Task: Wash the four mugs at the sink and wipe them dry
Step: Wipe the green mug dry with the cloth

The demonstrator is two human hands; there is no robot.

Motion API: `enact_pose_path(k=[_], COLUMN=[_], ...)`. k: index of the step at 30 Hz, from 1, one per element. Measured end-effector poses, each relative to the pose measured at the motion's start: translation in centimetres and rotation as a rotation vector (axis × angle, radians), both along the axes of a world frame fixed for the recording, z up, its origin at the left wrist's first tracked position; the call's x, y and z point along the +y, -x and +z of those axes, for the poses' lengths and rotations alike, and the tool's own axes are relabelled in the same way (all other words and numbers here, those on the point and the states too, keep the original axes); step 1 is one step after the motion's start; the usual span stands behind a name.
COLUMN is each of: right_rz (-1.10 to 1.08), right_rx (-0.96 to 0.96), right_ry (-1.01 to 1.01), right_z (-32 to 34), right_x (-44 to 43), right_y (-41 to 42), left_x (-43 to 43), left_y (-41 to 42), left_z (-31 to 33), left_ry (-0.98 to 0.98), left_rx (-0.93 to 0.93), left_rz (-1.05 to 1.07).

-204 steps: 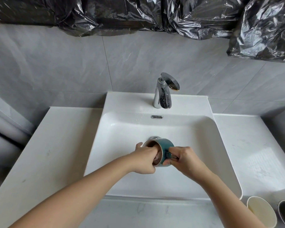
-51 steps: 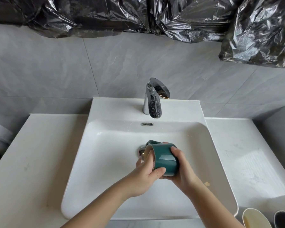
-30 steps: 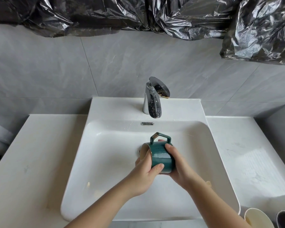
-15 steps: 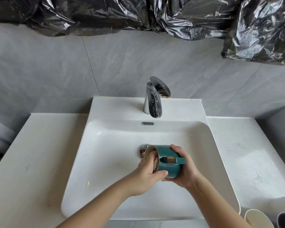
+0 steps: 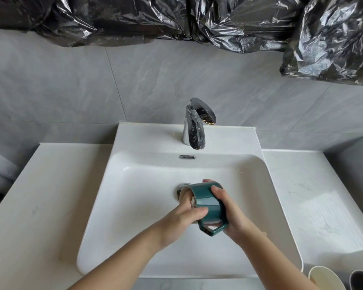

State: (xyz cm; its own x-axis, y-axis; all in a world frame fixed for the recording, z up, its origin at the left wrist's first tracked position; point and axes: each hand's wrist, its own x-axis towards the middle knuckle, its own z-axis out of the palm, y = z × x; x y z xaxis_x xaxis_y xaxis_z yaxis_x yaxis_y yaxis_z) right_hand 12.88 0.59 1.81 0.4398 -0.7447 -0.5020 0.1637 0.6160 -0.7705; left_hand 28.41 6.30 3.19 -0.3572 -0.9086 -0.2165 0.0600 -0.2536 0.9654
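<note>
Over the middle of the sink basin, the left hand [image 5: 182,214] has its fingers pushed into the mouth of the green mug [image 5: 208,204], with the thumb pressed on the outside, so it pinches the mug's wall. A small pale scrap shows at the rim by those fingers; it may be a scrubber, but I cannot tell. The right hand [image 5: 228,210] wraps around the mug's base end, fingers curled over the top. The mug lies on its side in the air, its mouth to the left and its handle pointing down towards the person, just above the drain [image 5: 179,190].

The faucet [image 5: 194,130] stands behind, and no stream of water shows under it. Three other mugs [image 5: 325,277] peek in at the lower right, on the counter [image 5: 312,206] beside the sink [image 5: 117,206].

This looks like the scrubbing of the mug's inside, early in the task. The next move probably calls for a rinse under the faucet, which means freeing one hand to turn it on while the other keeps a firm hold of the wet, slippery mug.
</note>
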Motion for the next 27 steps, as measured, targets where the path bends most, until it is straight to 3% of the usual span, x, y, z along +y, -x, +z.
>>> enact_pose_path(k=[2, 6, 7, 10, 13, 15, 18, 21, 23, 25, 27], right_rz=[0.014, 0.083, 0.092, 0.014, -0.080, -0.080, 0.089, 0.082, 0.010, 0.033, 0.060], right_rx=[0.037, -0.097, -0.099, -0.077, -0.093, -0.127, -0.146, -0.115, -0.033, 0.084, 0.084], right_ry=[0.055, -0.185, -0.207, -0.047, 0.113, 0.053, -0.059, 0.006, 0.198, 0.390, 0.340], right_z=[-0.7, 0.0, 0.4, 0.0, -0.9, -0.7, 0.5, 0.2, -0.9, -1.9, -2.0], right_x=[0.4, 0.0, -0.1, 0.1, 0.7, 0.6, 0.2, 0.5, 0.7, 0.9, 0.7], right_y=[0.2, 0.8, 0.8, 0.2, 0.2, 0.3, 0.7, 0.7, 0.8, 0.9, 1.0], left_x=[0.2, 0.3, 0.3, 0.3, 0.2, 0.1, -0.2, -0.3, -0.4, -0.4, -0.4], left_y=[0.3, -0.1, 0.0, 0.9, 1.1, 0.7, 0.2, 0.3, 0.5, 0.4, 0.2], left_z=[-0.5, -1.6, -1.6, -0.8, -0.3, -0.2, -0.5, -0.4, -0.1, -0.1, -0.3], left_ry=[0.007, 0.261, 0.295, 0.178, 0.182, 0.256, 0.404, 0.163, 0.036, -0.010, -0.009], left_rx=[-0.068, -0.403, -0.427, -0.213, -0.213, -0.312, -0.552, -0.258, -0.079, -0.012, -0.041], left_rz=[0.046, 0.011, -0.011, 0.022, 0.050, 0.055, 0.008, -0.024, -0.027, 0.023, 0.048])
